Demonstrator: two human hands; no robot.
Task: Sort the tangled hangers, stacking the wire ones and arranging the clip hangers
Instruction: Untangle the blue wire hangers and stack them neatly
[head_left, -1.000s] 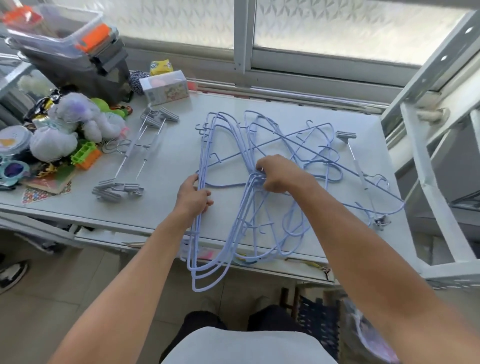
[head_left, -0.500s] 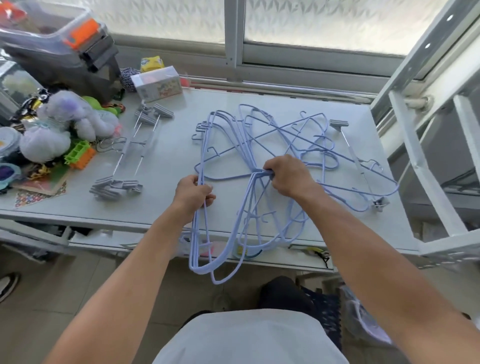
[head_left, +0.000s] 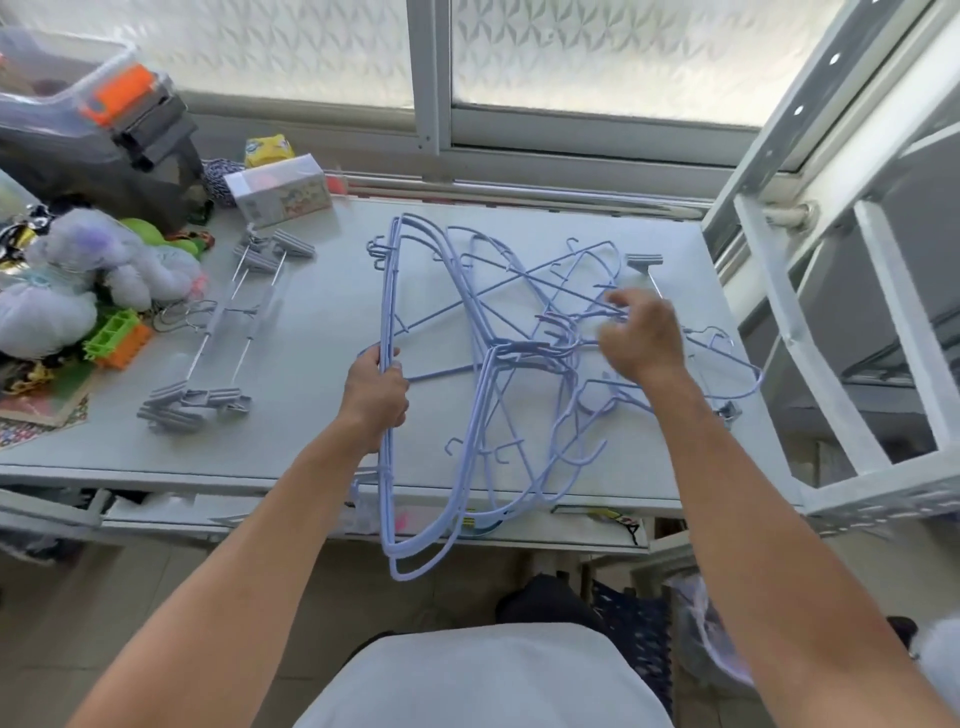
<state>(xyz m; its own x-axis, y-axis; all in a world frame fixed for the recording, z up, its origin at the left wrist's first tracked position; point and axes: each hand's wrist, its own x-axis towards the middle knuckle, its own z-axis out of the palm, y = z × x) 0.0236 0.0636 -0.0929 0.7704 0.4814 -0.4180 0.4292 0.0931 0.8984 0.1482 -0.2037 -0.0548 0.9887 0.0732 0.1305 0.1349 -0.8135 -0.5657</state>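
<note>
The right hand (head_left: 641, 338) is blurred, so whether its fingers pinch a wire hanger (head_left: 522, 347) is unclear; it hides the middle of the clip hanger (head_left: 644, 260) beside it.

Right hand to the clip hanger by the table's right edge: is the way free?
Probably only partly. The right hand hovers right by the clip hanger, and its far clip lies bare, but tangled wire hangers lie across its near end.

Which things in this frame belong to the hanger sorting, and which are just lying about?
Job: wire stack, gripped by left hand; tangle, with right hand over it; clip hangers; lone clip hanger.
Lying about: plush toy; box; green-orange blocks; bin.
</note>
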